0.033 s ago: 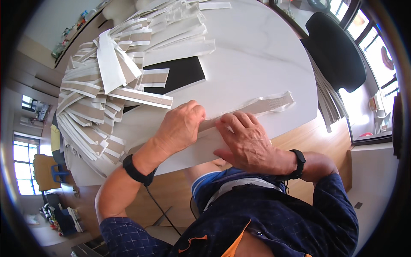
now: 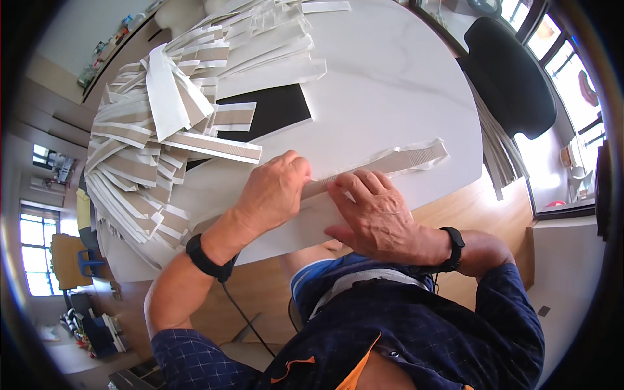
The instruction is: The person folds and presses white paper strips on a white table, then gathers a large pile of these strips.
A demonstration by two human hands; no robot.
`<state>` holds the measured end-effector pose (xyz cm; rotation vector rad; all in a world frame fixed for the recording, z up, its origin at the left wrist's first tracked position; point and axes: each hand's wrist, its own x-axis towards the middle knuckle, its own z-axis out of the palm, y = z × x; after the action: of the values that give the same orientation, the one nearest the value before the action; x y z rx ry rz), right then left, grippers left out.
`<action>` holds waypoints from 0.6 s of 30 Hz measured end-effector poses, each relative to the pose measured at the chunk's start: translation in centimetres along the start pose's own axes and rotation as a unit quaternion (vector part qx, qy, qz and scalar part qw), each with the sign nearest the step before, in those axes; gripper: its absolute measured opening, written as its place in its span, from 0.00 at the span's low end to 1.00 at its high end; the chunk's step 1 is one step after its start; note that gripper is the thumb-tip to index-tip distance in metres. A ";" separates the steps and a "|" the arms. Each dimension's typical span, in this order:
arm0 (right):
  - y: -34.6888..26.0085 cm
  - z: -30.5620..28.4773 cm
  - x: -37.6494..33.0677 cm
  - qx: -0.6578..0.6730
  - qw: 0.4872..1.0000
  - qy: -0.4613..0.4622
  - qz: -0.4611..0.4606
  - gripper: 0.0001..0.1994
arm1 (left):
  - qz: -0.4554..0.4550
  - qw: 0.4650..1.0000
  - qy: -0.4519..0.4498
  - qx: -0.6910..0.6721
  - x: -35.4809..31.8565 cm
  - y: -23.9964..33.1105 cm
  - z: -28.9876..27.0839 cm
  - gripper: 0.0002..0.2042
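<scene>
Two hands unmoved since earlier frame: left hand (image 2: pixel 276 192) and right hand (image 2: pixel 377 218) grip clamped on long cardboard strip (image 2: pixel 390 162), frame centre, white table (image 2: pixel 390 84); folding mid-step.

The left hand (image 2: pixel 273 192) and right hand (image 2: pixel 377 214) cover the near end of the cardboard strip (image 2: pixel 403 159); the strip pile (image 2: pixel 162 130) hides part of the black sheet (image 2: pixel 273 110).

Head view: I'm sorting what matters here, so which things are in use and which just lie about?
In use: left hand, right hand, long cardboard strip.
Lying about: pile of folded strips, black sheet, black chair, white table.
</scene>
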<state>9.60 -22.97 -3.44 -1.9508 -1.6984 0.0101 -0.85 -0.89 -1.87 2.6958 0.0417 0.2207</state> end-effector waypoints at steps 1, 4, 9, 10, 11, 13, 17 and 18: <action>0.1 0.0 -0.1 0.002 1.000 -0.002 0.003 0.32 | -0.025 1.000 -0.008 0.006 0.1 0.0 0.0 0.04; 0.6 0.1 -0.2 0.007 1.000 -0.007 -0.006 0.34 | -0.104 0.992 -0.014 -0.065 0.4 -0.1 -0.2 0.05; 0.6 0.2 -0.2 -0.008 1.000 -0.008 -0.016 0.34 | -0.063 0.994 0.002 -0.088 0.5 0.4 -0.5 0.04; 0.6 0.2 -0.2 -0.008 1.000 -0.001 -0.017 0.34 | -0.033 0.995 0.005 -0.097 0.6 0.4 -0.5 0.05; 0.6 0.2 -0.2 -0.017 0.999 0.001 -0.027 0.35 | -0.040 0.994 0.008 -0.100 0.7 0.5 -0.4 0.05; 0.6 0.1 -0.2 -0.024 0.999 0.005 -0.038 0.35 | 0.030 0.995 -0.011 -0.090 1.2 0.3 -0.5 0.08; 0.7 0.0 -0.2 -0.027 0.999 0.000 -0.043 0.35 | 0.074 0.996 -0.038 -0.009 1.4 0.2 -0.2 0.05; 0.8 0.0 -0.2 -0.027 0.999 -0.012 -0.040 0.36 | 0.066 0.996 -0.037 0.039 1.4 0.4 0.1 0.05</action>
<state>10.24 -23.23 -3.80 -1.9278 -1.8087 -0.0415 0.53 -1.17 -1.57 2.7849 -0.1526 0.1621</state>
